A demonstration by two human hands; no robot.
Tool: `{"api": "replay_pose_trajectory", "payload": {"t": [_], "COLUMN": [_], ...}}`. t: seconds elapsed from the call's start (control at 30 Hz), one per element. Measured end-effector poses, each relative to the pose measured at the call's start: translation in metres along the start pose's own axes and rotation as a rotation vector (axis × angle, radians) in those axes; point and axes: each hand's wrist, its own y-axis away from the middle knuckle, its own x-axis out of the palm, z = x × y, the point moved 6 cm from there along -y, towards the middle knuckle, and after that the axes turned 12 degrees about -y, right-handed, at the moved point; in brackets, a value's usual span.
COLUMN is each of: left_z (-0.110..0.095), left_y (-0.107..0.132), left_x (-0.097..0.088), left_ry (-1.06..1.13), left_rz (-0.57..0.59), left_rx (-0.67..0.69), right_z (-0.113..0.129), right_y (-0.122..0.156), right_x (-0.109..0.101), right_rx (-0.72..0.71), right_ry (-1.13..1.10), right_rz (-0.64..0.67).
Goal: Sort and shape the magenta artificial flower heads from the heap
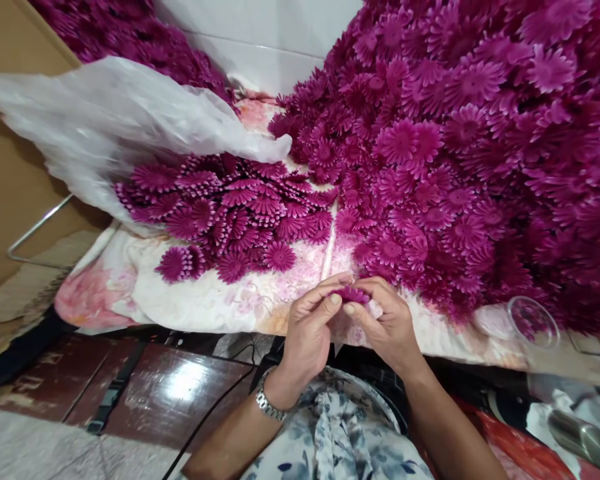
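Between my two hands, near the front edge of the cloth-covered table, is a small magenta artificial flower (351,293). My left hand (309,323) pinches its left side between thumb and fingers. On the other side, my right hand (387,327) grips it the same way, thumb close to the left thumb. Part of the flower is hidden by the fingers. A smaller heap of stacked magenta petal pieces (250,207) lies ahead to the left, partly in a white plastic bag (130,113). A tall pile of spread magenta flowers (430,167) rises on the right.
A patterned cloth (180,300) covers the table. A clear round plastic tub (533,323) stands at the right front edge. At the left is a cardboard box (10,167) with a metal rod (40,227). A metal cylinder (583,440) lies at the lower right.
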Motion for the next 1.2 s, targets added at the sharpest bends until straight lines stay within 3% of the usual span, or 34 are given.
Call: {"api": "replay_pose_trajectory", "payload": {"t": [0.13,0.27,0.37,0.43,0.57,0.63,0.77,0.87,1.03,1.2], "left_z": [0.000,0.000,-0.001,-0.001,0.002,0.004,0.008,0.013,0.018,0.017], "left_y": [0.001,0.001,0.000,-0.002,-0.004,-0.004,0.000,0.003,0.002,0.002], "left_x": [0.000,-0.001,-0.004,-0.007,-0.014,-0.014,-0.008,-0.005,-0.001,-0.001], "left_ry": [-0.057,-0.175,-0.225,-0.190,-0.089,-0.074,-0.045,0.014,0.110,0.101], "left_rz": [0.064,0.197,0.186,0.117,-0.080,-0.116,-0.094,-0.056,0.048,0.045], "left_rx": [0.000,-0.044,-0.057,-0.077,-0.072,-0.065,-0.064,-0.094,-0.128,-0.108], "right_z": [0.000,0.000,0.001,0.005,0.019,0.023,0.011,0.001,-0.001,0.000], "right_y": [-0.002,-0.006,-0.010,-0.011,-0.004,0.003,0.006,0.003,0.001,0.003], "right_x": [-0.007,-0.007,-0.004,-0.003,-0.009,-0.007,0.006,0.008,0.009,0.011], "right_rx": [0.027,0.062,0.012,-0.059,-0.221,-0.258,-0.145,-0.084,-0.120,-0.158], "right_ry": [-0.069,0.017,0.089,0.141,0.278,0.320,0.280,0.265,0.277,0.291], "right_rz": [-0.013,0.194,0.290,0.254,-0.047,-0.115,-0.029,-0.044,-0.015,-0.017]}}
